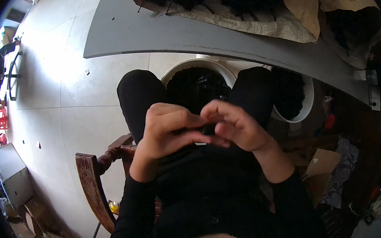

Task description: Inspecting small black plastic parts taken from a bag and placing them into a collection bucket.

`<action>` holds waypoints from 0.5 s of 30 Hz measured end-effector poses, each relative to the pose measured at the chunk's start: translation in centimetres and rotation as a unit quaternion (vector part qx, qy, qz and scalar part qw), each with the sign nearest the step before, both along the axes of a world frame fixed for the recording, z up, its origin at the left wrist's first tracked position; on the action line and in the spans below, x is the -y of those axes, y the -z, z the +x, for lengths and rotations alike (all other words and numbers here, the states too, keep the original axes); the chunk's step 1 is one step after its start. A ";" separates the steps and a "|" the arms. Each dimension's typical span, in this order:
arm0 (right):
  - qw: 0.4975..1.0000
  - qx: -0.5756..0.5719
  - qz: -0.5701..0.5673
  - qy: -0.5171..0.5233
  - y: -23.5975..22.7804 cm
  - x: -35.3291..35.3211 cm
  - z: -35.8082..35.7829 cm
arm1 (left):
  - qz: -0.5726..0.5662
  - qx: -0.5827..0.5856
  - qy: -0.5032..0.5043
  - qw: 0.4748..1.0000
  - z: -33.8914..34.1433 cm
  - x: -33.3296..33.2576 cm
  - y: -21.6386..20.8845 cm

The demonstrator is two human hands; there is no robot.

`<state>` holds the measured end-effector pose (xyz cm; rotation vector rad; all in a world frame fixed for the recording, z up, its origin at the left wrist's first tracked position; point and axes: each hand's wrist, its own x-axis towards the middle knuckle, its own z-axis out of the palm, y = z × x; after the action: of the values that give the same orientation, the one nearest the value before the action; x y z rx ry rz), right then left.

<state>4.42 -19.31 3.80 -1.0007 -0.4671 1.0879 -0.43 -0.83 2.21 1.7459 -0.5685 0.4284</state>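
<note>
My left hand [166, 128] and my right hand [237, 125] meet in front of my body, above my lap. The left fingers are bent, with thumb and fingertips close together at the right hand. My right fingers curl toward the left fingertips. Something small and dark [208, 129] shows between the fingertips; its kind cannot be made out against the black behind. Just beyond the hands, between my knees, stands a white round bucket [229, 70] holding a mass of small black pieces [195, 79].
A grey table [121, 33] crosses ahead, bearing brown paper sacking [255, 25] heaped with black pieces. Another white bucket [309, 99] of black pieces stands right of my knee. A wooden chair arm [90, 180] is at my left. Cardboard [320, 163] lies at lower right, boxes [16, 184] far left.
</note>
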 end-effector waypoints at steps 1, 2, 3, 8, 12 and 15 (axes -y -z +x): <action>0.999 -0.015 -0.008 -0.038 0.1 0.2 -0.2 | -0.002 -0.014 0.049 0.999 0.0 -0.4 -0.3; 0.999 -0.014 -0.009 -0.037 0.1 0.5 0.0 | -0.003 -0.012 0.049 0.999 -0.1 -0.6 -0.5; 0.994 0.014 -0.025 -0.104 -0.1 0.7 0.3 | 0.003 -0.027 0.095 0.995 -0.1 -0.6 -0.7; 0.959 0.248 -0.090 -0.103 -1.6 -0.2 0.4 | 0.015 -0.025 0.115 0.993 -0.1 -1.1 -0.1; 0.953 0.264 -0.096 -0.110 -1.4 -1.1 1.0 | 0.005 -0.039 0.089 0.995 -0.3 -1.7 0.3; 0.932 0.273 -0.167 -0.172 -1.7 -2.1 3.2 | -0.015 -0.105 0.005 0.994 -0.5 -1.8 0.8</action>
<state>7.65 -17.20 5.51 -1.5789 -0.9572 1.2181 -0.90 1.02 1.40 1.7338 -0.4181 0.2403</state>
